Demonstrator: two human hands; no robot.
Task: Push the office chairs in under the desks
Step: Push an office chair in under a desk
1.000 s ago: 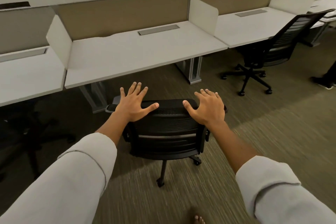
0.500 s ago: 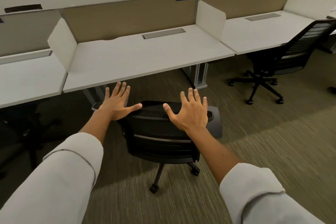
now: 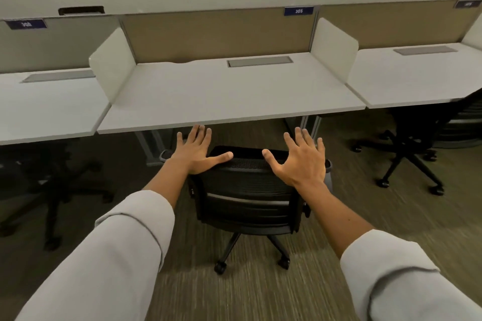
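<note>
I see a row of white desks along a tan partition wall; the centre desk [image 3: 221, 94] sits between two white side dividers and has a grey cable hatch [image 3: 259, 62] set into its rear edge. A blue number plate [image 3: 298, 11] on the partition above it appears to read 305. The floor is olive-brown carpet [image 3: 260, 294] with a fine streaked weave.

The task chair [image 3: 247, 198] is a black office chair with a mesh backrest, grey-edged armrests and a star base on castors. It stands on the carpet directly in front of the centre desk, its backrest facing me and its top edge just short of the desk's front edge. I cannot tell how far the seat reaches under the desktop.

A second black chair [image 3: 407, 148] stands at the right-hand desk, and a third [image 3: 54, 190] sits in shadow at the left-hand desk.

My left hand [image 3: 195, 154] lies flat on the top left corner of the backrest, fingers spread, thumb along the top edge. My right hand [image 3: 302, 161] is over the top right corner, fingers also spread; contact there is not clear. Neither hand curls around the frame. Both sleeves are light grey.
</note>
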